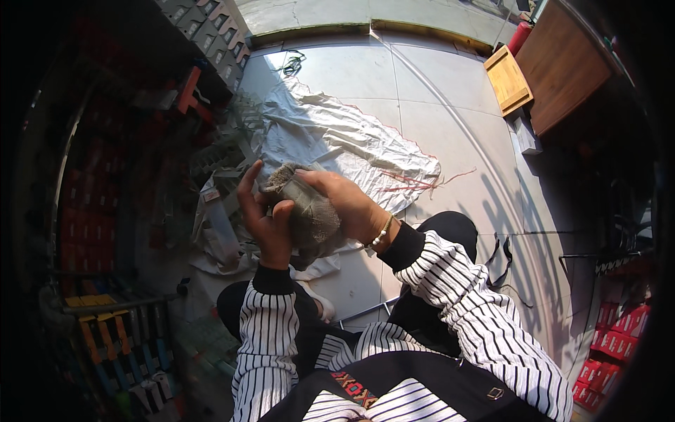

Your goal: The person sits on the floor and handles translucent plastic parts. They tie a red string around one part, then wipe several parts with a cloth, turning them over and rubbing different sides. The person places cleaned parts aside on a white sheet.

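Observation:
Between my two hands is a folded grey-brown cloth bundle (311,211), with what looks like a clear wrap around it. My right hand (345,198) grips it from the right, the thumb on its upper edge. On its left side my left hand (266,224) supports it, with the index finger raised and the thumb against the bundle. A crumpled white cloth sack (343,132) with a red-stitched edge lies on the tiled floor beyond. Red strings (408,182) lie at its right corner. Clear plastic packaging (221,221) is heaped left of my hands.
Stacked boxes (211,42) stand at upper left, above shelves of red packages (87,232). Hanging tools or packets (121,337) are at lower left. A wooden board (509,82) leans by a brown cabinet (564,63) at upper right. Red boxes (614,343) sit at lower right.

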`<state>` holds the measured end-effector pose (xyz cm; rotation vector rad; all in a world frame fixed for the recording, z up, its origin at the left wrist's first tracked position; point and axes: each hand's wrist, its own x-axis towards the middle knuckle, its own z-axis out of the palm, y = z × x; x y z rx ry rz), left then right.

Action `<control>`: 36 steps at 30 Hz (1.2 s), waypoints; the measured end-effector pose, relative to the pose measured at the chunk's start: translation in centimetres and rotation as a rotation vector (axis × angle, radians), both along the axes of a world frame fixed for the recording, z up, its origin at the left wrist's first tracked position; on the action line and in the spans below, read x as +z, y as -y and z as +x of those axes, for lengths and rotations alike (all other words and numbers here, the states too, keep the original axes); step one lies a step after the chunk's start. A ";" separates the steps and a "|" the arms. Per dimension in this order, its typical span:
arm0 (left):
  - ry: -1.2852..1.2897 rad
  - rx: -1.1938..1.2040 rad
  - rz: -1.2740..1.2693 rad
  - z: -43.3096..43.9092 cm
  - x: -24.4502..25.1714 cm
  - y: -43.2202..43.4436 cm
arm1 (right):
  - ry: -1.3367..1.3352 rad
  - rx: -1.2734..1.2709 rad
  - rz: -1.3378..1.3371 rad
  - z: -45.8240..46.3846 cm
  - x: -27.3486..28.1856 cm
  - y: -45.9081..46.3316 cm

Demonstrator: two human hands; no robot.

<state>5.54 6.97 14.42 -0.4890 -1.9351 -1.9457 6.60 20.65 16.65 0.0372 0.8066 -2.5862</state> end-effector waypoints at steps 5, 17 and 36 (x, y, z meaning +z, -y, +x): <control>0.180 0.171 0.136 -2.5 0.9 2.4 | -0.404 0.023 0.334 1.0 1.1 -1.0; 0.000 0.029 -0.334 -0.4 1.0 0.9 | 0.120 -0.208 -0.075 0.4 -1.4 2.0; 0.084 -0.005 -0.417 0.9 1.5 0.3 | -0.619 -0.218 0.457 1.3 -7.3 2.7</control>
